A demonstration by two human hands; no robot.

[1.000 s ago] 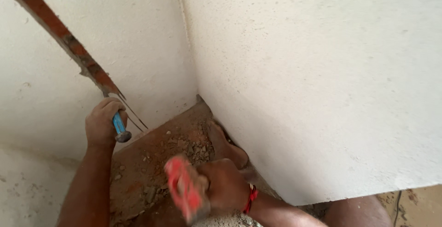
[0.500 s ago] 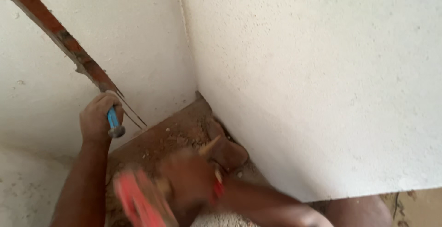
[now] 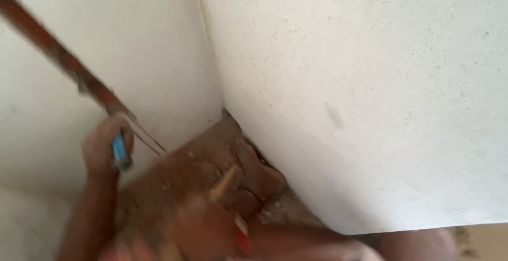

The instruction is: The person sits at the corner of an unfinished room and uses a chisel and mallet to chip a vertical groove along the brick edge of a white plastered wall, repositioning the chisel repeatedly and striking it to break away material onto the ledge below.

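2 bare hands work at an inside corner where 2 white plastered walls (image 3: 344,81) meet. Left hand (image 3: 106,147) is closed in a fist around a blue-handled tool (image 3: 120,152), most likely a chisel, whose upper end meets a slanted reddish groove (image 3: 58,54) cut into the left wall. Right hand (image 3: 198,229) sits low in the frame, heavily blurred; its fingers appear wrapped on a wooden handle (image 3: 225,181) that points up toward the corner, though the grip cannot be confirmed. 1 red band (image 3: 242,237) shows at the right wrist. Exposed brown masonry (image 3: 185,171), crumbled and dusty, lies between both hands below the corner.
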